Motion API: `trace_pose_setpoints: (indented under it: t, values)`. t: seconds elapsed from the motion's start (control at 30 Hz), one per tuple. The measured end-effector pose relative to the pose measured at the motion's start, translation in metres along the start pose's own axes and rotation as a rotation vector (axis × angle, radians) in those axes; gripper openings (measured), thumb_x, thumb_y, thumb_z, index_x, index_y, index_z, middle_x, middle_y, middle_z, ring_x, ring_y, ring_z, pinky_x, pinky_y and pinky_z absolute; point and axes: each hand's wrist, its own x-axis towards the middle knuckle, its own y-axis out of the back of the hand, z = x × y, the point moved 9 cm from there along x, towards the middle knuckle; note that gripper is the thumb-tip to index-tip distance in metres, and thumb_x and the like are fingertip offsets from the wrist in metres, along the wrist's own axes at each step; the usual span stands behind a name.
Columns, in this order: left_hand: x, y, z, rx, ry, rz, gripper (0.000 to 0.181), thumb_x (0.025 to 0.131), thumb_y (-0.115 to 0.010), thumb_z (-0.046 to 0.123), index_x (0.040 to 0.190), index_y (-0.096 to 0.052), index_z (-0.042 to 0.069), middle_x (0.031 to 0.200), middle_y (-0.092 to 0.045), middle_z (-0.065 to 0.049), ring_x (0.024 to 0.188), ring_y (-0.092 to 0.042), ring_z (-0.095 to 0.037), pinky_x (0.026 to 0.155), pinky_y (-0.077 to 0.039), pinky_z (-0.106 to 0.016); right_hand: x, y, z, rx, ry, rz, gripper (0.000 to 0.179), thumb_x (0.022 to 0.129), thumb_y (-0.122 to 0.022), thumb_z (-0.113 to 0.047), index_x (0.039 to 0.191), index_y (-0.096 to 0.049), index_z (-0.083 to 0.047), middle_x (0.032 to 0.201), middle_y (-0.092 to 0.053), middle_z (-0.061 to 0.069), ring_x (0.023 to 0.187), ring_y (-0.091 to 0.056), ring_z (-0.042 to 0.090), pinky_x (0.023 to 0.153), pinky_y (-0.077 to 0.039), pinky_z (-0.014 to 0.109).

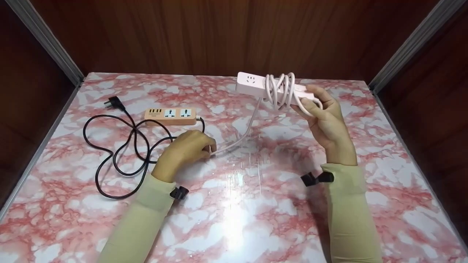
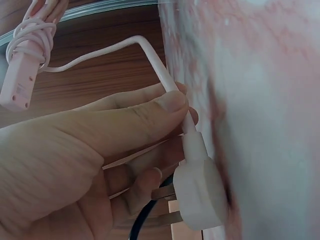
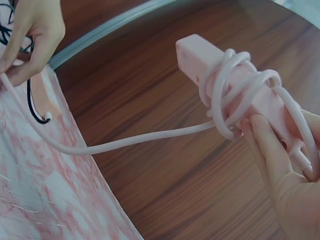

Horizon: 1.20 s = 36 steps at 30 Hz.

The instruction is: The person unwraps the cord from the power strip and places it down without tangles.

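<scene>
My right hand [image 1: 329, 118] grips one end of a pink power strip [image 1: 250, 84], raised above the table. Several turns of its pale pink cord [image 1: 280, 91] wrap around the strip's middle. From the wraps, a free length of cord [image 3: 145, 137] runs down to my left hand [image 1: 188, 148]. There, thumb and fingers pinch the cord just behind its white plug [image 2: 200, 192], close over the table. The plug shows in the left wrist view, with its prongs towards the curled fingers; in the head view the left hand hides it.
An orange power strip [image 1: 172, 122] with two sockets and USB ports lies behind my left hand. Its black cord [image 1: 97, 175] spreads in loose loops on the left, ending in a black plug [image 1: 115, 103]. Brown wooden panels [image 1: 219, 36] stand behind the marbled table [image 1: 274, 219].
</scene>
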Motion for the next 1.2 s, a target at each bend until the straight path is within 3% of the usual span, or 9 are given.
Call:
trace_pose_setpoints:
  t: [0.17, 0.6, 0.77, 0.87, 1.03, 1.2]
  values:
    - [0.002, -0.003, -0.004, 0.026, 0.037, -0.006, 0.012, 0.089, -0.085, 0.007, 0.099, -0.081, 0.010, 0.094, -0.079, -0.003, 0.088, -0.071, -0.025, 0.083, -0.058, -0.044, 0.000, 0.000, 0.000, 0.005, 0.004, -0.001, 0.023, 0.096, -0.069, 0.011, 0.114, -0.075, -0.003, 0.125, -0.060, 0.018, 0.108, -0.069, 0.025, 0.095, -0.061, 0.037]
    - [0.005, -0.005, -0.004, 0.109, 0.056, 0.029, 0.013, 0.089, -0.087, 0.013, 0.100, -0.082, 0.009, 0.095, -0.079, -0.005, 0.093, -0.073, -0.030, 0.086, -0.060, -0.048, -0.001, 0.001, -0.001, 0.003, 0.001, 0.000, 0.023, 0.096, -0.069, 0.011, 0.114, -0.075, -0.003, 0.125, -0.060, 0.018, 0.109, -0.069, 0.025, 0.095, -0.060, 0.037]
    - [0.005, -0.003, -0.005, 0.086, 0.081, 0.039, 0.007, 0.093, -0.084, 0.013, 0.097, -0.082, 0.009, 0.094, -0.078, -0.008, 0.088, -0.070, -0.028, 0.082, -0.058, -0.045, -0.002, 0.001, -0.002, -0.004, -0.001, 0.007, 0.023, 0.096, -0.069, 0.010, 0.114, -0.075, -0.003, 0.126, -0.059, 0.018, 0.109, -0.069, 0.025, 0.096, -0.060, 0.037]
    - [0.006, 0.000, -0.004, 0.059, 0.082, 0.058, 0.009, 0.095, -0.080, 0.012, 0.103, -0.082, 0.007, 0.095, -0.079, -0.009, 0.087, -0.071, -0.026, 0.081, -0.058, -0.043, -0.003, 0.000, -0.003, -0.002, -0.003, 0.002, 0.024, 0.097, -0.068, 0.011, 0.114, -0.075, -0.003, 0.125, -0.059, 0.018, 0.109, -0.069, 0.025, 0.096, -0.060, 0.037]
    - [0.010, 0.007, 0.000, 0.004, 0.062, 0.133, 0.018, 0.099, -0.076, 0.013, 0.113, -0.081, 0.003, 0.099, -0.080, -0.011, 0.094, -0.075, -0.029, 0.086, -0.061, -0.044, -0.003, -0.001, -0.003, -0.001, -0.006, -0.003, 0.024, 0.096, -0.069, 0.011, 0.115, -0.075, -0.003, 0.123, -0.060, 0.018, 0.107, -0.070, 0.025, 0.096, -0.060, 0.037]
    - [0.013, 0.011, 0.005, -0.098, 0.085, 0.218, 0.021, 0.100, -0.075, 0.014, 0.118, -0.079, 0.004, 0.106, -0.080, -0.012, 0.098, -0.076, -0.029, 0.088, -0.061, -0.044, -0.002, 0.000, -0.002, 0.001, -0.006, 0.007, 0.024, 0.096, -0.070, 0.010, 0.115, -0.076, -0.003, 0.124, -0.059, 0.018, 0.108, -0.069, 0.025, 0.095, -0.060, 0.037]
